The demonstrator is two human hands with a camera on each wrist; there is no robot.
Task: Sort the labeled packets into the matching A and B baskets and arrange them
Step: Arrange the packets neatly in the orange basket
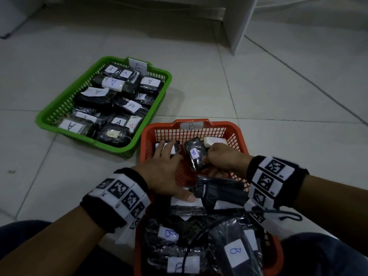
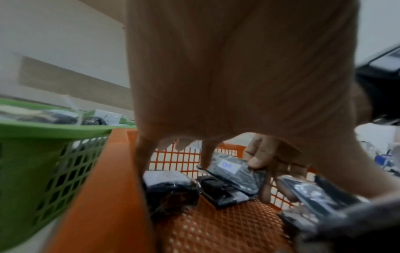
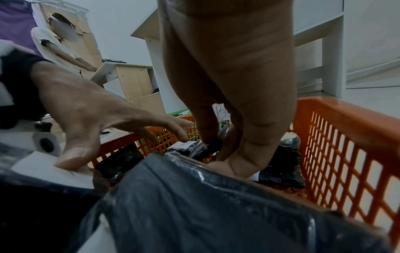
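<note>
An orange basket (image 1: 235, 128) tagged B (image 1: 191, 126) lies in front of me with several black packets marked B. My right hand (image 1: 221, 156) grips one small black B packet (image 1: 194, 154) near the basket's far end, thumb on top in the left wrist view (image 2: 229, 171). My left hand (image 1: 163, 172) is spread flat over the basket. Its fingers reach a packet (image 1: 169, 148) in the far left corner, and its thumb presses a white label (image 1: 187, 202). The green basket (image 1: 65, 94) tagged A (image 1: 137, 65) holds several A packets.
The green basket touches the orange one's far left corner on a tiled floor. White furniture (image 1: 239, 20) stands at the back right. My knees frame the near end of the orange basket. Another person (image 3: 58, 42) stands at a cabinet in the background.
</note>
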